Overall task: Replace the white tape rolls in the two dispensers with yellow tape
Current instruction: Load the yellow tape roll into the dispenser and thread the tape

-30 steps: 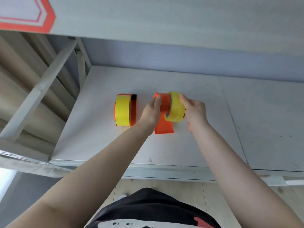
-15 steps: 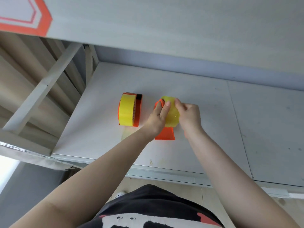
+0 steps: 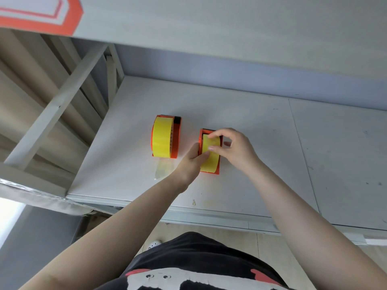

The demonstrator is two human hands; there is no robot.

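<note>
Both hands' fingers pinch the yellow tape roll (image 3: 210, 155) in the orange dispenser (image 3: 217, 171): left hand (image 3: 193, 162) below, right hand (image 3: 234, 147) above. Light, stiff, probably slick; best gripped by its rims.

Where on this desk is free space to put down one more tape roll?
Free: the wide desk surface right of the right hand, and the strip behind both dispensers toward the wall. Crowded: the gap between the left dispenser and right dispenser, where the left hand sits.
</note>
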